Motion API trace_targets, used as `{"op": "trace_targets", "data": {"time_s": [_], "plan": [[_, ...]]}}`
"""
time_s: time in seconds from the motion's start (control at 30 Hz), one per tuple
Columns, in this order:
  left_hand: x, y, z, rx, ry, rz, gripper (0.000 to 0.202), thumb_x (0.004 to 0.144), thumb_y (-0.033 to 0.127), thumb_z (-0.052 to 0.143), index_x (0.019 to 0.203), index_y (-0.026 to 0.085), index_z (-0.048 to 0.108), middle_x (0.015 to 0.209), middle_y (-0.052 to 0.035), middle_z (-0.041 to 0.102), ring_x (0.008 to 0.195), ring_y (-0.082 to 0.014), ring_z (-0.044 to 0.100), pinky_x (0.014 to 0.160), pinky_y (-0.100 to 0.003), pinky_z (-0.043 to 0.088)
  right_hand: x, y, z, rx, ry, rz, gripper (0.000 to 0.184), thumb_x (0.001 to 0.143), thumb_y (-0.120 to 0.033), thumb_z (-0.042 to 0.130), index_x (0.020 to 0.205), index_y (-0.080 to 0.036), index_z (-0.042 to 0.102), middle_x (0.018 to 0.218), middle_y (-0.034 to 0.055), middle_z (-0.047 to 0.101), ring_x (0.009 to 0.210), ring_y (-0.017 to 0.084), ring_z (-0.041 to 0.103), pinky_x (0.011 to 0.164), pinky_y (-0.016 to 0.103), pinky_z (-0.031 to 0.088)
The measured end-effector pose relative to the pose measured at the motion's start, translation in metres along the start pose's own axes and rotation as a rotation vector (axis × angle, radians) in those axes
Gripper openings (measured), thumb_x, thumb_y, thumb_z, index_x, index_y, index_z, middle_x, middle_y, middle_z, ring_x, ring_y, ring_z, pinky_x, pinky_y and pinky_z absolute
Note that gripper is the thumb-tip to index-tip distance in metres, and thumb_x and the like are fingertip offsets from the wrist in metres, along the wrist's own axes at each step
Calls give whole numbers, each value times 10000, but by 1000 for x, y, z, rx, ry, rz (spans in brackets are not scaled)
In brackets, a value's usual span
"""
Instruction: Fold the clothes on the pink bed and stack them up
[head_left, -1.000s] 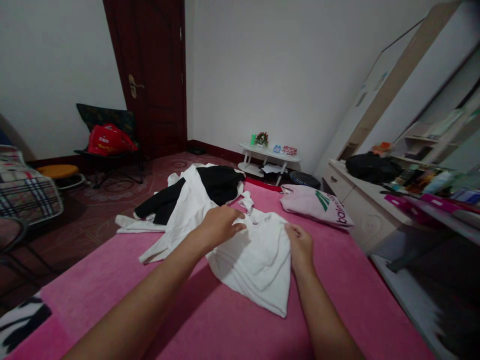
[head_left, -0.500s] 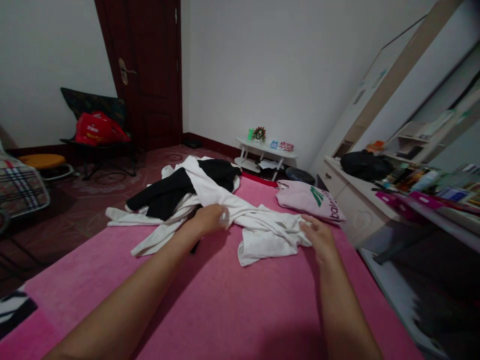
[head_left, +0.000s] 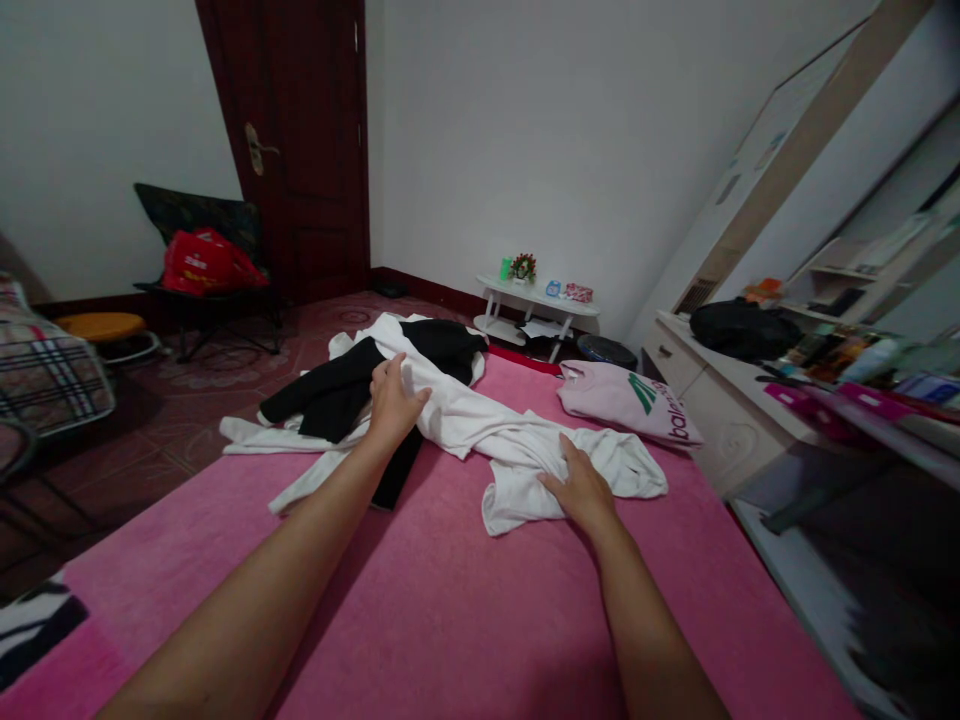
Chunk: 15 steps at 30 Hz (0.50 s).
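A crumpled white garment (head_left: 487,420) stretches across the pink bed cover (head_left: 450,600), its kind unclear in the folds. My left hand (head_left: 396,402) is at its far left part, thumb apart from the fingers, beside a black garment (head_left: 337,385). Thumb and fingers spread, my right hand (head_left: 585,490) rests on the bunched middle of the white cloth. The right end of the cloth lies loose on the cover. More white clothing (head_left: 262,437) lies under the black garment.
A folded pink top (head_left: 626,400) with green and dark print lies at the bed's far right. Beyond stands a small white table (head_left: 536,297). A cluttered dresser (head_left: 720,400) flanks the right side. A red bag (head_left: 210,263) sits on a chair at the left.
My right hand has let go of the cloth's right end and moved left to its middle. My left hand has let go and shifted up and left.
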<state>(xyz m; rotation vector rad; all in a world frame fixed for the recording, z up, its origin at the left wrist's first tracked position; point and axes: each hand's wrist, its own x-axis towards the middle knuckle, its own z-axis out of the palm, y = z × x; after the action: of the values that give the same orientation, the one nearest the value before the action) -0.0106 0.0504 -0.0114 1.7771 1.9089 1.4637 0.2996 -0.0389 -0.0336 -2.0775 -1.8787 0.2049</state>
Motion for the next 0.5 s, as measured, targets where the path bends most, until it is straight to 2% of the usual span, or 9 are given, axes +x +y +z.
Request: {"op": "trace_targets", "data": {"time_s": [0.07,0.13,0.23,0.3,0.4,0.47,0.5], "plan": [[2,-2,1,-34,12,15,705,717,260,698,1357,180,416,1293,-156,455,1153,-286,538,1019,-451,401,0,-3,-7,-63,-13,0,573,844,-368,577,1358,-139,465,1263,139,574,1112,241,573,878,311,414],[3,-3,1,-48,26,6,727,711,251,702,1365,171,394,1234,-147,513,1107,-271,565,997,-441,416,-4,-12,-20,-137,-49,5,394,831,-352,586,1175,-161,603,1147,117,643,1049,239,598,816,297,401],[5,-5,-2,-67,40,-39,816,701,263,718,1403,152,317,1149,-132,588,1052,-257,595,967,-425,434,-22,-42,-48,-220,-112,-77,204,788,-320,607,932,-190,669,924,78,694,870,224,620,664,276,336],[7,-7,-2,-98,33,-84,863,693,293,732,1420,137,294,1085,-120,625,1027,-255,608,936,-406,450,-44,-69,-66,-196,-178,-240,114,763,-286,616,802,-190,664,809,47,682,759,184,592,601,266,270],[11,-7,-1,-216,4,-202,847,678,301,741,1406,106,354,997,-102,652,945,-236,634,866,-354,482,-81,-109,-83,-40,-380,-530,79,731,-255,655,720,-177,656,717,5,651,659,125,530,559,252,224],[11,-1,-3,-321,-39,-257,751,686,273,718,1359,81,446,963,-92,659,873,-211,640,816,-319,494,-99,-129,-86,123,-624,-678,121,712,-295,702,747,-180,685,701,-17,647,621,102,516,536,226,243],[10,4,-5,-360,-72,-240,690,700,262,695,1332,77,490,960,-88,662,849,-200,636,799,-307,495,-105,-136,-87,224,-742,-720,157,706,-321,719,788,-187,705,712,-24,654,611,95,523,532,210,269]]}}
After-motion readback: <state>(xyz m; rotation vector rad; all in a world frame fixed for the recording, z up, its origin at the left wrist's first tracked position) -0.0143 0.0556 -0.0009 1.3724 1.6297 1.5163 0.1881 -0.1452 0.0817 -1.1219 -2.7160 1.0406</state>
